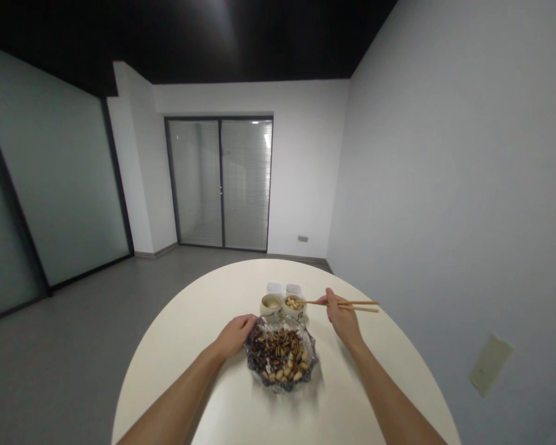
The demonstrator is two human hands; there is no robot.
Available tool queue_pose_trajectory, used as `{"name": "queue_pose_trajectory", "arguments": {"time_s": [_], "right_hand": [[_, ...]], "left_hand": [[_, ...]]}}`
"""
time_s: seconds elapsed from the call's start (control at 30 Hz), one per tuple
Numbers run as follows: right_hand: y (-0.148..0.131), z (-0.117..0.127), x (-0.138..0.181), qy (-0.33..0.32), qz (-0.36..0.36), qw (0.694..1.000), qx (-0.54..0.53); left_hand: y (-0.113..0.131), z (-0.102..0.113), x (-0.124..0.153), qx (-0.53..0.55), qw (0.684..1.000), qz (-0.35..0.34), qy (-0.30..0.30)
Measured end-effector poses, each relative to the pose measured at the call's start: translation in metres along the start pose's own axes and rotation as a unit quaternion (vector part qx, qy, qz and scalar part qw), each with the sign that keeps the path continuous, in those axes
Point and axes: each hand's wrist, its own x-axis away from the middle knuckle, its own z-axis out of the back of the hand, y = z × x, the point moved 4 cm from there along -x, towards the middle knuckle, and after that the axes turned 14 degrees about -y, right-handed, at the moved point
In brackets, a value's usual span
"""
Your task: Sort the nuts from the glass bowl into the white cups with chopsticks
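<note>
A wooden pair of chopsticks [359, 305] is held in my right hand [339, 314], the fingers closed around them. Their tips reach left into a small cup [294, 313] with pale nuts in it, possibly peanuts or pistachios. My left hand [237, 334] grips the left rim of a scalloped glass bowl [311, 355]. Inside that bowl lie dark seeds on the left, brown striped seeds [282, 340] at the back and pale nuts [287, 372] at the front. Whether the chopstick tips pinch a nut is too small to tell.
Left of the nut cup stands a second small cup [271, 304] with a little pale content at its bottom. Two small white dishes [273, 288] sit behind the cups. All stand on a round cream table [189, 321], with a grey wall [445, 185] to the right.
</note>
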Motion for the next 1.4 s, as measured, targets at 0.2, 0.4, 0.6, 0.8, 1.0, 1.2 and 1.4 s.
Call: {"name": "queue_pose_trajectory", "arguments": {"time_s": [0.2,0.4,0.6,0.8,1.0,1.2,1.4], "right_hand": [[0.001,-0.001,-0.001,0.003,0.005,1.000,-0.015],[0.002,-0.004,-0.002,-0.055,0.012,0.994,-0.090],[-0.005,-0.015,0.004,-0.210,0.033,0.970,-0.120],[-0.010,-0.026,0.010,-0.288,0.034,0.951,-0.108],[-0.009,-0.029,0.012,-0.312,0.006,0.947,-0.083],[-0.007,-0.031,0.013,-0.320,0.007,0.945,-0.068],[-0.014,-0.033,0.017,-0.330,0.012,0.941,-0.069]], "left_hand": [[0.000,0.001,0.000,-0.005,1.000,0.000,0.000],[-0.004,-0.002,-0.002,-0.003,1.000,-0.002,-0.003],[-0.006,-0.002,-0.002,-0.001,1.000,-0.003,-0.005],[-0.001,0.000,-0.001,0.000,1.000,0.001,-0.003],[0.001,0.000,-0.001,0.000,1.000,0.000,-0.002],[0.003,-0.002,-0.004,0.004,1.000,0.004,-0.002],[0.004,-0.003,-0.004,0.002,1.000,0.001,-0.005]]}}
